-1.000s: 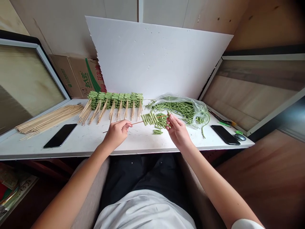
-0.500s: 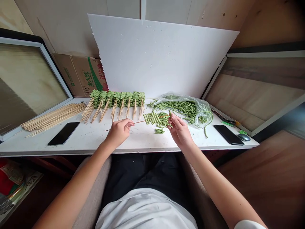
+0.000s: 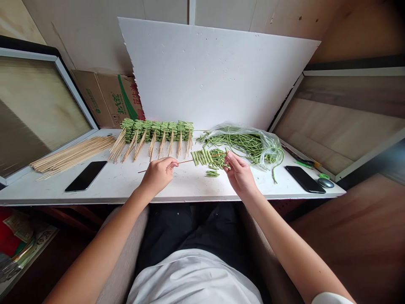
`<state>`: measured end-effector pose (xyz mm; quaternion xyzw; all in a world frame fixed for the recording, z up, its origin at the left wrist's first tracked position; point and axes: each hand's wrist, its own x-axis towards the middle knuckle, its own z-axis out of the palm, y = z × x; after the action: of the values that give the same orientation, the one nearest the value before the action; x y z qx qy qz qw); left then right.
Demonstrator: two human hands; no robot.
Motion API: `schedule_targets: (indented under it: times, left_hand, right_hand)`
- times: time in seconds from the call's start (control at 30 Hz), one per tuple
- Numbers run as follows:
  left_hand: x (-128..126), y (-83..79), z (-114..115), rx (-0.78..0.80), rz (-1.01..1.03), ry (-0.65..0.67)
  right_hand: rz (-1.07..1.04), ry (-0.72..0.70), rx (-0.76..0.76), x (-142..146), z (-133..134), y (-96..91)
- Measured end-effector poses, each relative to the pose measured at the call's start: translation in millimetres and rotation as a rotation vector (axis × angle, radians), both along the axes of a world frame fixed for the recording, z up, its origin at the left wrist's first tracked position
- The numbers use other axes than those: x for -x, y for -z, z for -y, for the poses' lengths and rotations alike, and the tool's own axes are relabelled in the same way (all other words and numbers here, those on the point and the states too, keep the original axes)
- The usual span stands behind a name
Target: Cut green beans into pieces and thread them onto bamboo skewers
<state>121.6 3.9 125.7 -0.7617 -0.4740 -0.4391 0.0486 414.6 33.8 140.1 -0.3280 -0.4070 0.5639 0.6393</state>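
Note:
Between thumb and fingers my left hand (image 3: 160, 174) pinches a thin wooden skewer (image 3: 185, 161). Several short green bean pieces (image 3: 201, 157) are threaded side by side along it. At the skewer's right end, my right hand (image 3: 238, 171) is closed on a green bean piece (image 3: 226, 150) standing by the tip. Behind the right fingers lies a pile of cut bean pieces (image 3: 218, 157), partly hidden. A few more loose cut pieces (image 3: 212, 173) rest on the white table (image 3: 186, 188) just in front of that pile.
Finished bean skewers (image 3: 158, 131) are stacked at the back, sticks forward. Bare skewers (image 3: 74, 154) and a phone (image 3: 86, 176) lie left. Long beans in a plastic bag (image 3: 247, 141), another phone (image 3: 304, 179) and a dark rounded object (image 3: 325, 183) are right. A white foam board (image 3: 215, 76) stands behind.
Hardly anything differs. Both hands keep their grip on the skewer and bean piece, and the whole view has shifted very slightly.

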Motion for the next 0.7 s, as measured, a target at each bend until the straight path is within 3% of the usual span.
schedule_targets:
  times: [0.7]
  left_hand:
    - [-3.6,0.7,3.8,-0.078,-0.062,-0.011]
  right_hand:
    - [0.016,0.076,-0.044,4.0,-0.9,3.5]
